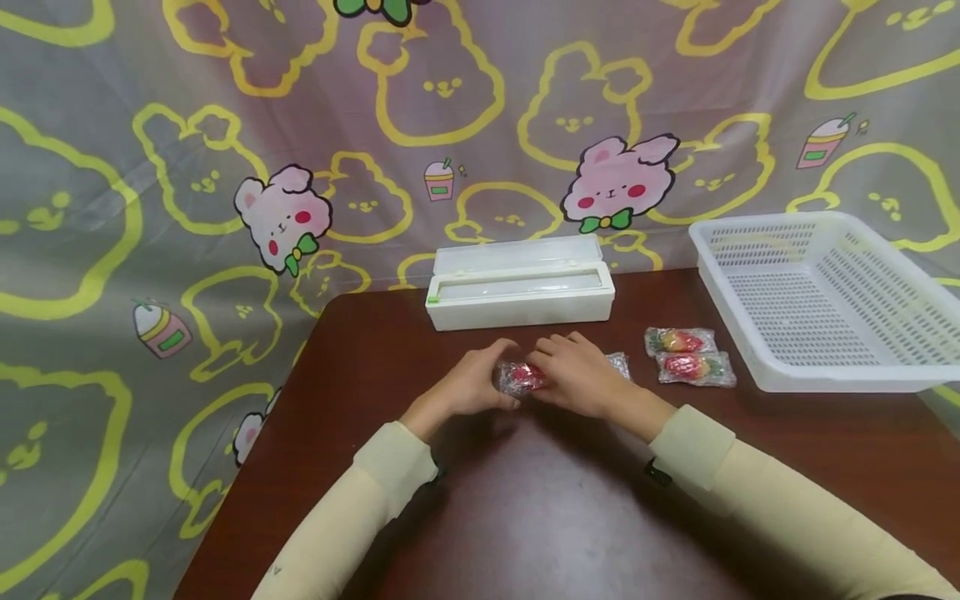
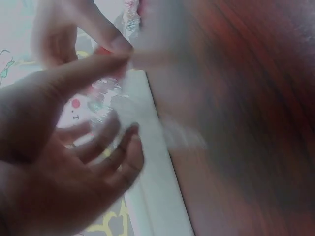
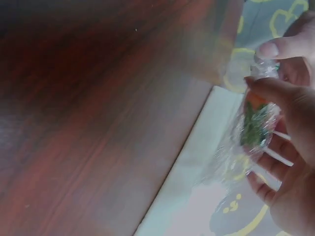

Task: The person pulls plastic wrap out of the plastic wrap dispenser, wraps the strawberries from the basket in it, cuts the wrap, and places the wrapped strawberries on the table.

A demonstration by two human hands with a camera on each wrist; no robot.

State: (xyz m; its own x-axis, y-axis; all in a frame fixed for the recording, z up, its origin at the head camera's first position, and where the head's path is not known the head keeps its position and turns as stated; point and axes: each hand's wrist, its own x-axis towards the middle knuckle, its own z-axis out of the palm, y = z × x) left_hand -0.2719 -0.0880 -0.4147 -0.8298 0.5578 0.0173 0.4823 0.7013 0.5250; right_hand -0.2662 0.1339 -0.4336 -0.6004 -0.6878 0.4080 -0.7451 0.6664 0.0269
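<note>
Between both hands is a red, orange and green strawberry-like piece wrapped in clear film [image 1: 527, 377]; its green leafy end shows in the right wrist view. My right hand [image 1: 579, 375] holds it with thumb and fingers. Around its other end curves my left hand [image 1: 477, 377], thumb on the near side and fingers on the far side. Crinkled film [image 1: 619, 364] shows beyond the right hand. In the left wrist view, the left hand [image 2: 83, 162] is blurred, and the fingers hide much of the wrapped piece.
Behind the hands stands a long white box [image 1: 521, 310] with its lid raised, like a cling-film dispenser. Two similar wrapped pieces, one [image 1: 678, 341] behind the other [image 1: 696, 368], lie to the right. Past them is a white slotted basket [image 1: 847, 377]. A patterned curtain [image 1: 480, 108] hangs behind the brown table [image 1: 360, 358].
</note>
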